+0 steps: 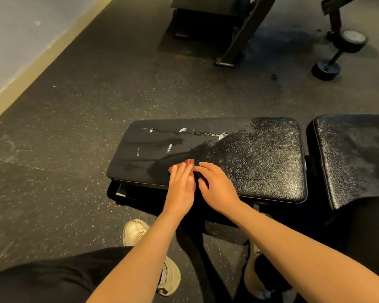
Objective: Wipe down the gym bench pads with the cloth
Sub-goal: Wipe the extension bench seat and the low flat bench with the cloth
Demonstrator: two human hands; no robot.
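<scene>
Both hands down on the near edge of the left bench pad, side by side and touching. Left hand: fingers straight, flat on a small reddish patch, likely the cloth, mostly hidden and blurred. Right hand: fingers loosely extended on the pad, no visible grip. Pad's left half looks wet and smooth with white scuffs; its right half looks grainy. Second pad just beside it on the right. Dumbbell on the floor beyond.
</scene>
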